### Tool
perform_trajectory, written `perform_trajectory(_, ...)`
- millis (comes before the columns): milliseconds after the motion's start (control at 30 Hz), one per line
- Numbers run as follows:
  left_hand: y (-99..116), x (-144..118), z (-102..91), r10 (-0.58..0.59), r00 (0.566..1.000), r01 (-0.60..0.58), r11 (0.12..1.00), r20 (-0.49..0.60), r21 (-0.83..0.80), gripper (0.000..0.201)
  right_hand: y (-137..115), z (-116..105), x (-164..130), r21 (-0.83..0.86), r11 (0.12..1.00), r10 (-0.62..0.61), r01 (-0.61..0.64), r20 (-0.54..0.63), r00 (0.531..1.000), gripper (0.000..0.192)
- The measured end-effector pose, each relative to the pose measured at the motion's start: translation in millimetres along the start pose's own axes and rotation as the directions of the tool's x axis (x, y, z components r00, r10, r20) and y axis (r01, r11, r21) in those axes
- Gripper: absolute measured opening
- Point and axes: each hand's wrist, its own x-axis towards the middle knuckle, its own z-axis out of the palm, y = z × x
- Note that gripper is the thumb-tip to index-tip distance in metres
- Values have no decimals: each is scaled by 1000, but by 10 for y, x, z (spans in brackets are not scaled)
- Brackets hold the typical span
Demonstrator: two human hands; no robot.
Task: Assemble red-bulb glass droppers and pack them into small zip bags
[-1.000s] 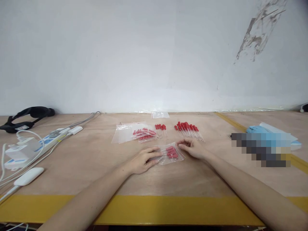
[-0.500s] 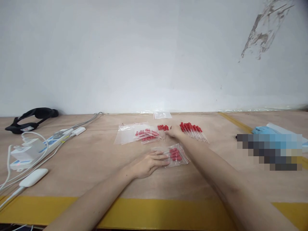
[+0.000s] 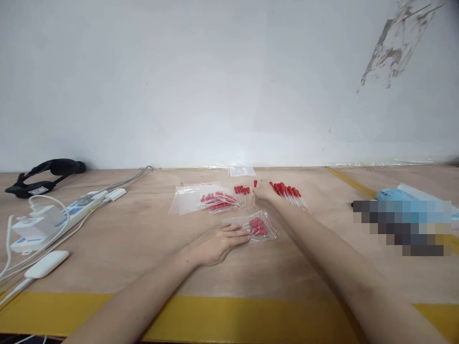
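Observation:
My left hand (image 3: 220, 243) lies flat with fingers stretched out over the near end of a clear zip bag (image 3: 269, 233). Inside the bag are several droppers with red rubber bulbs (image 3: 257, 226). Farther back my right hand (image 3: 265, 191) is closed, its fingertips at a single red-bulbed dropper (image 3: 255, 184); its far fingers are hidden. Just left of that hand, a small group of red-bulbed droppers (image 3: 242, 191) lies in a row. To its right, partly behind the wrist, a larger pile of droppers (image 3: 289, 189) is fanned out.
Filled clear bags (image 3: 219, 200) and a flat clear bag (image 3: 182, 203) lie left of centre. Another bag (image 3: 242, 171) is by the wall. A power strip (image 3: 71, 212) with cables and a black strap-like object (image 3: 46, 177) stand left. Blue packaging (image 3: 398, 193) is at right.
My right hand has moved slightly right and back from the small group, and a single dropper now shows beside it. My left hand stays on the bag.

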Motion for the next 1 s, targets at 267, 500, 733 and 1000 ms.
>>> perform_trajectory(267, -19, 10, 34, 74, 997, -73, 995, -10, 63, 51, 518, -413, -705, 603, 795, -37, 73, -72, 997, 60)
perform_trajectory(500, 14, 27, 19, 72, 997, -73, 996, 20, 47, 49, 690, -308, -1006, 761, 648, 8, 19, -32, 999, 50)
perform_trajectory(733, 29, 28, 2, 65, 998, -66, 998, 22, 18, 48, 691, -185, -1107, 818, 574, -21, -42, 66, 998, 49)
perform_trajectory(1000, 13, 19, 29, 72, 997, -73, 997, -38, -34, 42, 738, -199, -1089, 868, 489, -43, -85, 121, 992, 46)
